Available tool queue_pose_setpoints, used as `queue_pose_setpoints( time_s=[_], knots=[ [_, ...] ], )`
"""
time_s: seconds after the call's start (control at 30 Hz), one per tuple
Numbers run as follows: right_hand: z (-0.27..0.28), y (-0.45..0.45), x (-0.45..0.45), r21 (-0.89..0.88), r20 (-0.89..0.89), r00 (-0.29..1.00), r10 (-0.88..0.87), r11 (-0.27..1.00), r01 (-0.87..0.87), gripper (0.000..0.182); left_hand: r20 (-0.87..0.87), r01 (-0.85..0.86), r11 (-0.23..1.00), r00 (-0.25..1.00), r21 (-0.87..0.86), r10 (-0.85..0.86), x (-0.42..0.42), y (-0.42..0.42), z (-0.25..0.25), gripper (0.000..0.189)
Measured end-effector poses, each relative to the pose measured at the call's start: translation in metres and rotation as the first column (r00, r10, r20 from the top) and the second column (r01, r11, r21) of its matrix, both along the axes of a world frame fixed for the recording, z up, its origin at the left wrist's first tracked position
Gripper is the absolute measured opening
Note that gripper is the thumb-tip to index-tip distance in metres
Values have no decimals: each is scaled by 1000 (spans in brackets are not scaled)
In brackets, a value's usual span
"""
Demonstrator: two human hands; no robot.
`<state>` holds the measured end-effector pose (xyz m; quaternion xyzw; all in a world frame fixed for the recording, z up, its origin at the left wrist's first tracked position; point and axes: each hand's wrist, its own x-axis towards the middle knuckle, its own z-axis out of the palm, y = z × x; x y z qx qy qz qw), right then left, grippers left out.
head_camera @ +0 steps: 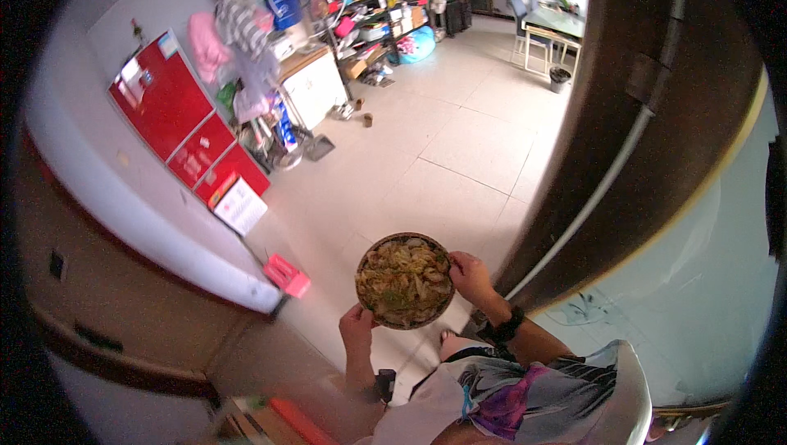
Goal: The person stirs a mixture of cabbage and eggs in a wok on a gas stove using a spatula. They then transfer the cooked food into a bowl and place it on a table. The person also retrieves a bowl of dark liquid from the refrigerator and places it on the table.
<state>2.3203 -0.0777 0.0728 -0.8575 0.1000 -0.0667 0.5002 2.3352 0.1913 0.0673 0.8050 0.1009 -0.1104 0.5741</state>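
Observation:
A round plate with a dark rim, filled with cooked food (403,279) in brown and yellow tones with bits of green, is held up over the tiled floor. My left hand (358,329) grips its lower left rim, and my right hand (471,276) grips the right side of the rim. Both wrists wear dark bands. The plate looks roughly level. The fingers under the rim are hidden.
Beside me on the right are a dark door frame (590,137) and a pale glass panel (664,260). A pink plastic stool (288,276) stands by the left wall end. Farther off are a red refrigerator (163,100), loaded shelves, a dustpan (320,147), a bin (559,79) and a glass-topped table (556,19).

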Motion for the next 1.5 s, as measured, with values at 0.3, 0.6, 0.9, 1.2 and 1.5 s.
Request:
queue_pose_setpoints(
  time_s=[0.3, 0.6, 0.9, 1.2, 1.5],
  knots=[
    [23, -123, 224, 52, 132, 950, -282, 959, 278, 22, 26, 213, 942, 977, -258, -214, 266, -146, 61, 23],
    [-26, -199, 327, 26, 68, 887, -457, 890, 456, 24, 83, 391, 902, 920, -184, -382, 419, -224, -20, 22],
    [-90, -205, 370, 34, 39, 765, -643, 766, 642, 22, 47, 563, 786, 819, -255, -572, 501, -270, -64, 24],
    [-106, -326, 418, 69, 54, 501, -864, 503, 861, 26, 19, 782, 519, 559, -347, -829, 620, -454, -80, 22],
    [-139, -547, 448, 56, 48, 401, -915, 403, 914, 25, 16, 858, 358, 391, -368, -920, 676, -699, -120, 22]
  ],
)
